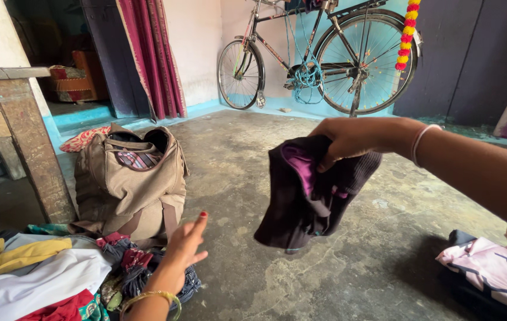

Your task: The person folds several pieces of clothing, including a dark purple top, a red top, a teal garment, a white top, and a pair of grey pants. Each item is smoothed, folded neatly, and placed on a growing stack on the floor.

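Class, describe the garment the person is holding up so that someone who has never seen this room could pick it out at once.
Start at the bicycle leaning on the far wall, then drop to the right hand held out above the bare concrete floor. The dark garment hangs from it. Its purple lining sets it apart: the other clothes lie in piles.

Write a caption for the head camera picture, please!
Right hand lifts a dark garment; left hand hovers by clothes pile.

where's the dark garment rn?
In the head view the dark garment hangs right of centre, pinched at its top by the right hand, above the concrete floor, right of the tan duffel bag.
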